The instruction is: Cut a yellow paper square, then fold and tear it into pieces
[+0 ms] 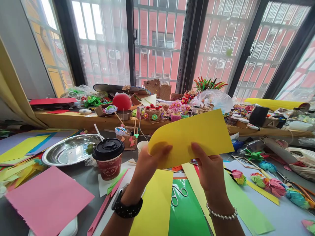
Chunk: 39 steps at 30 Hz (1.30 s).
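Observation:
A yellow sheet of paper (182, 134) is held up above the table, its left end curved and its right end straight-cut. My left hand (150, 160) grips its lower left part, thumb on the near face. Lower right of the middle, my right hand (205, 164) pinches the same sheet, its thumb also on the near face. The other fingers are mostly hidden behind the paper. Below the hands lie another yellow sheet (155, 203), a green sheet (187, 216) and scissors (179, 194), whose handles show.
Left of my hands stand a lidded cup (108, 159) with a straw, a metal plate (59, 150) and a pink sheet (49, 200). Paper flowers (274, 186) lie at the right. A crowded ledge (73, 118) runs below the windows.

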### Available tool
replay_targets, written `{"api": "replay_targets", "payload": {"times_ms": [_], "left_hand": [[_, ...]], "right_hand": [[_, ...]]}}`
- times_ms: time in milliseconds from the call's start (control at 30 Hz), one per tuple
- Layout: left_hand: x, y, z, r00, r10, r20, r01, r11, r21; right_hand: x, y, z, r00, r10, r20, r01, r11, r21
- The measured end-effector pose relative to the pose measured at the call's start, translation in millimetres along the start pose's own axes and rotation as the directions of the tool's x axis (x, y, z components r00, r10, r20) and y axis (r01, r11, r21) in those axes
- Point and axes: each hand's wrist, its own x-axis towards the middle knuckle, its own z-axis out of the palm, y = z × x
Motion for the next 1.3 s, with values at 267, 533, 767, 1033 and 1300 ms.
{"api": "replay_targets", "payload": {"times_ms": [267, 533, 767, 1033, 1300], "left_hand": [[-1.2, 1.5, -2.8, 1.0, 0.002, -0.018, -0.002, 0.999, 0.036], [0.2, 2.8, -4.2, 0.997, -0.047, 0.061, 0.052, 0.995, -0.081], [-0.4, 5.1, -3.0, 0.996, -0.076, 0.042, 0.081, 0.987, -0.14], [-0.4, 7.6, -3.0, 0.993, -0.113, 0.043, 0.117, 0.984, -0.135], [9.2, 8.5, -20.9, 0.994, -0.089, 0.059, 0.092, 0.994, -0.051]], "right_hand": [[0.0, -0.3, -1.7, 0.997, -0.054, -0.046, 0.052, 0.997, -0.059], [-0.8, 1.2, 0.3, 0.997, -0.066, -0.038, 0.065, 0.997, -0.035], [-4.4, -4.5, 0.4, 0.995, -0.085, -0.043, 0.081, 0.992, -0.092], [-3.0, -0.2, -0.6, 0.985, -0.164, -0.056, 0.157, 0.98, -0.125], [12.9, -18.4, -19.9, 0.998, -0.009, 0.059, 0.015, 0.994, -0.109]]}}
